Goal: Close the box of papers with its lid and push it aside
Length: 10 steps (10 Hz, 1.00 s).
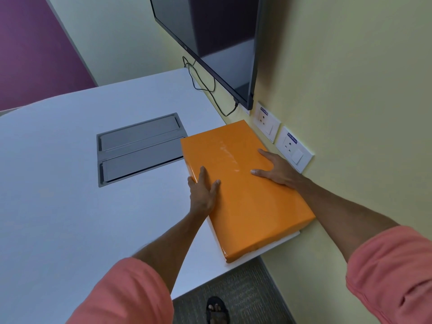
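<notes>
An orange box (pixel 245 197) lies with its lid on at the right end of the white table (pixel 70 206), its long side close to the yellow wall. The near end of the box reaches the table's front edge. My left hand (pixel 203 192) rests flat against the box's left edge, with the fingers spread over the lid. My right hand (pixel 275 169) lies palm down on the lid near the wall side, with the fingers apart. No papers are visible.
A grey cable hatch (pixel 138 148) is set into the tabletop left of the box. Two wall sockets (pixel 280 141) sit just right of the box. A dark screen (pixel 210 43) hangs above, with a cable (pixel 210 90) trailing onto the table.
</notes>
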Each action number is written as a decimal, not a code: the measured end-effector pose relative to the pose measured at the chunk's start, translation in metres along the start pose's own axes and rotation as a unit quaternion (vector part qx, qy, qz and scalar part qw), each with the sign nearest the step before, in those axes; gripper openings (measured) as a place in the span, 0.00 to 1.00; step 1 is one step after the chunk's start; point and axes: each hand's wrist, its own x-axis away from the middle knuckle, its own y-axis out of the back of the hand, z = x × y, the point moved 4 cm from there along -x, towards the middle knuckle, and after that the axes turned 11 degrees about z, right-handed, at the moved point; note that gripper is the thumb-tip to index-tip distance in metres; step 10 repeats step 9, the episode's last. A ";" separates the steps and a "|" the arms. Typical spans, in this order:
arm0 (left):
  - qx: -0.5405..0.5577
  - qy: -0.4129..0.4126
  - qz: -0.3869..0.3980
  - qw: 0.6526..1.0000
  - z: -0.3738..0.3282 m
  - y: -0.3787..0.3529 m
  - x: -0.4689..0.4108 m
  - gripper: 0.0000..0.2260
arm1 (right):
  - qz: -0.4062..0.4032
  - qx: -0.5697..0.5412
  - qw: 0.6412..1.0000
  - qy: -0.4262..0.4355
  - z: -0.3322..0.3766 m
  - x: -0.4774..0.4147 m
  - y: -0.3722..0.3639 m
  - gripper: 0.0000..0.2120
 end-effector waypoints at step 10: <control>-0.139 0.004 0.021 0.990 0.010 0.042 -0.010 0.41 | -0.123 0.136 0.983 0.023 0.047 0.001 -0.002 0.36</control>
